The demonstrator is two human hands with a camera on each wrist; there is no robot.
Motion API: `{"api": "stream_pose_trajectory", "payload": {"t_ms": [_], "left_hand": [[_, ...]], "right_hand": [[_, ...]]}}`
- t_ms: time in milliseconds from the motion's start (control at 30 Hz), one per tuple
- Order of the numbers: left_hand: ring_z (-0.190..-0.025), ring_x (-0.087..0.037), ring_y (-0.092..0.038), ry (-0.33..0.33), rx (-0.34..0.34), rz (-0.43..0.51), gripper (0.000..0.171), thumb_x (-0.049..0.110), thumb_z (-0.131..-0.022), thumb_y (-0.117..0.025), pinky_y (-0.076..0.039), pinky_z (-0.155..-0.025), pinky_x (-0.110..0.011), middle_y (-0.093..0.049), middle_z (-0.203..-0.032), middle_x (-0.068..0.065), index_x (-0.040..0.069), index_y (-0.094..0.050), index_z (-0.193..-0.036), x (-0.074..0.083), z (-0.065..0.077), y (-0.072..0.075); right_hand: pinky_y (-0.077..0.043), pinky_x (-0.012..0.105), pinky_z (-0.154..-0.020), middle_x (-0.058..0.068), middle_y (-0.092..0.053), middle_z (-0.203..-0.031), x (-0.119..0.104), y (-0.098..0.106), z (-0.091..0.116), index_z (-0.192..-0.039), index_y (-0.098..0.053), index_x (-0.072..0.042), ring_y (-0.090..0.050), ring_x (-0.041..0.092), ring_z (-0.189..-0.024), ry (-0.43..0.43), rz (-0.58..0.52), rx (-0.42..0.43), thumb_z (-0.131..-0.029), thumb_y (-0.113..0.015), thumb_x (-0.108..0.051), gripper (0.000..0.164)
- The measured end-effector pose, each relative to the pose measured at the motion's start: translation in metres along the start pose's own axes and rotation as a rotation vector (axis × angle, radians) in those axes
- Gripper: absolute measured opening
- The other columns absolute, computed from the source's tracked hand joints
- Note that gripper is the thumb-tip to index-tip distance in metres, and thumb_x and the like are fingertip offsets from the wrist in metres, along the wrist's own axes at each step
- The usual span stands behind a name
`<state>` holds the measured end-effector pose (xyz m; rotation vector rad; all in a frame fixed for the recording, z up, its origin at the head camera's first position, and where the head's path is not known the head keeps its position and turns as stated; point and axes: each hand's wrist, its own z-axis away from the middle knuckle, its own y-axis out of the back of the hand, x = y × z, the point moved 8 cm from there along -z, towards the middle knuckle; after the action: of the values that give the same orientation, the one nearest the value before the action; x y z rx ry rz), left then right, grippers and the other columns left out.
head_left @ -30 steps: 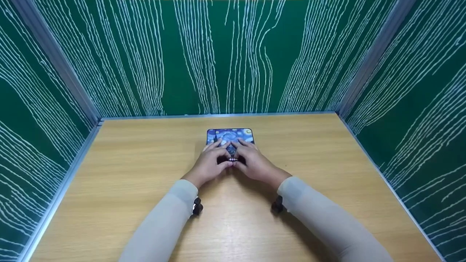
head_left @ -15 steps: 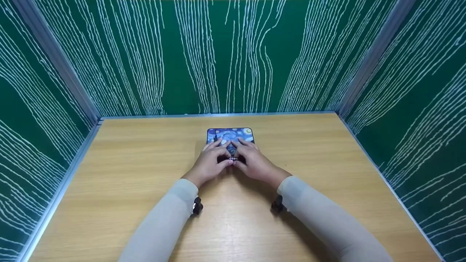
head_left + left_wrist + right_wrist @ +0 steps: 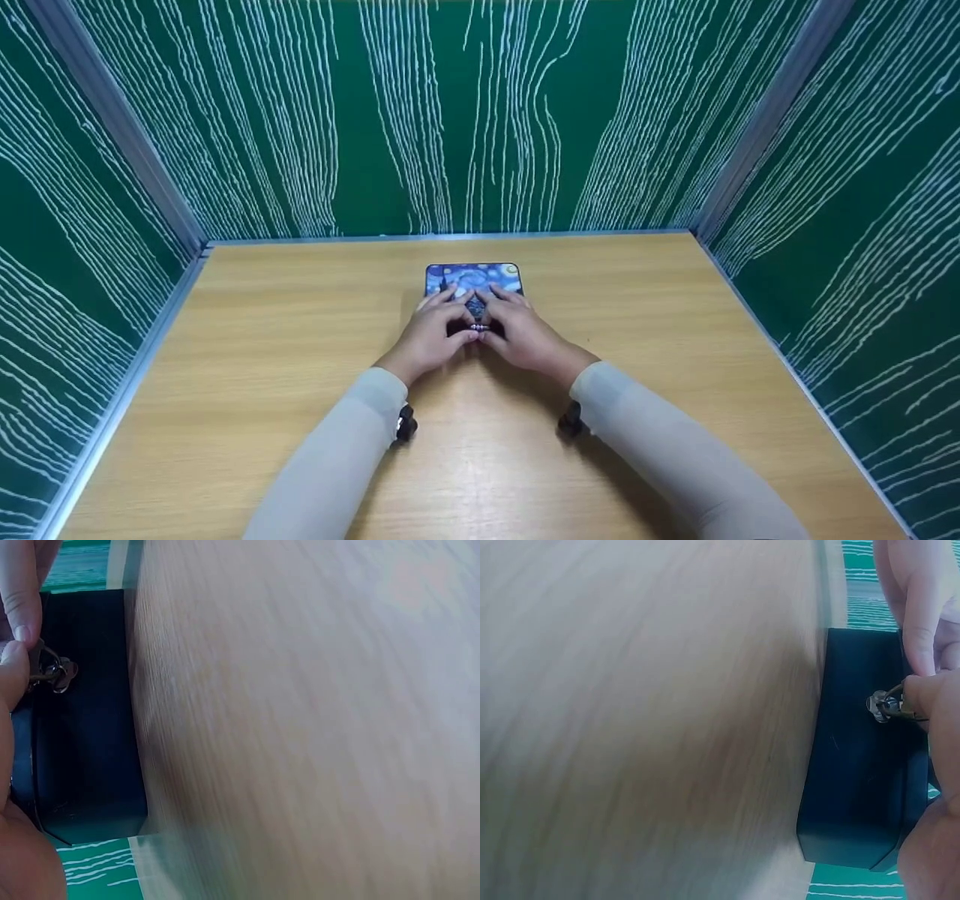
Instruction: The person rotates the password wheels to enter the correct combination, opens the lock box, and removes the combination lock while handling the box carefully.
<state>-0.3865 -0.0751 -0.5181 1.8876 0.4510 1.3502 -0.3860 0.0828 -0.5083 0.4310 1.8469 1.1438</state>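
A dark, lidded box point(image 3: 472, 276) stands toward the back of the table, its top printed with a blue swirling night-sky picture. Its front bears a small metal clasp point(image 3: 64, 675) with a wire loop. My left hand point(image 3: 433, 330) and my right hand point(image 3: 525, 334) lie over the lid from either side, fingers spread on the picture. The two thumbs meet at the front, and both hands pinch the clasp's upper part. In the right wrist view the clasp's base point(image 3: 883, 706) sits against the box front. The thumbs partly cover the loop and tab.
The wooden table point(image 3: 247, 390) extends around the box and toward me. Green walls with white wavy lines point(image 3: 495, 120) rise at the back and both sides, joined by grey metal posts point(image 3: 120, 120). A dark wrist device point(image 3: 406, 424) sits under each sleeve.
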Motion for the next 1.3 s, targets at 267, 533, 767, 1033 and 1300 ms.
{"api": "stream_pose_trajectory", "payload": {"t_ms": [267,533,767,1033,1300], "left_hand": [[-0.176,-0.031,-0.03,-0.02,-0.004,-0.01,0.013,0.033,-0.109,-0.078,-0.015,-0.146,-0.061,-0.05,-0.178,0.007,0.022,-0.08,-0.116,0.001,-0.0003,-0.0002],[-0.177,-0.031,-0.028,0.0,-0.007,-0.001,0.013,0.035,-0.109,-0.077,-0.015,-0.145,-0.065,-0.048,-0.179,0.009,0.025,-0.08,-0.117,-0.002,0.0005,-0.0017],[-0.177,-0.031,-0.028,0.005,-0.003,-0.001,0.015,0.037,-0.109,-0.078,-0.015,-0.144,-0.066,-0.048,-0.178,0.01,0.025,-0.08,-0.117,-0.0032,0.0001,-0.0029],[-0.177,-0.031,-0.027,0.018,0.0,0.016,0.013,0.038,-0.109,-0.078,-0.016,-0.144,-0.067,-0.05,-0.178,0.01,0.027,-0.08,-0.114,-0.0038,-0.0006,-0.0022],[-0.176,-0.033,-0.029,-0.019,-0.003,0.022,0.019,0.032,-0.107,-0.081,-0.014,-0.145,-0.064,-0.048,-0.179,0.007,0.024,-0.079,-0.124,-0.0014,0.0005,-0.0009]], "right_hand": [[-0.029,0.068,-0.14,0.011,-0.047,-0.18,-0.0006,0.0001,-0.0007,-0.104,-0.067,-0.013,-0.034,0.047,-0.172,0.023,-0.001,0.015,-0.109,-0.078,-0.021,0.014],[-0.028,0.068,-0.14,0.009,-0.045,-0.181,0.0005,-0.0019,-0.0002,-0.105,-0.067,-0.015,-0.033,0.046,-0.173,0.012,-0.01,0.008,-0.11,-0.077,-0.023,0.013],[-0.028,0.069,-0.14,0.007,-0.044,-0.182,0.0029,-0.0018,0.0011,-0.105,-0.067,-0.017,-0.031,0.045,-0.174,-0.009,-0.016,0.004,-0.111,-0.076,-0.024,0.013],[-0.027,0.068,-0.14,0.006,-0.044,-0.182,0.0028,-0.0011,0.0006,-0.106,-0.068,-0.017,-0.03,0.044,-0.174,-0.018,-0.016,-0.001,-0.112,-0.075,-0.025,0.012],[-0.022,0.071,-0.142,0.013,-0.046,-0.18,-0.0006,-0.0001,0.0005,-0.108,-0.068,-0.013,-0.034,0.047,-0.172,0.038,-0.012,0.01,-0.11,-0.077,-0.02,0.012]]}}
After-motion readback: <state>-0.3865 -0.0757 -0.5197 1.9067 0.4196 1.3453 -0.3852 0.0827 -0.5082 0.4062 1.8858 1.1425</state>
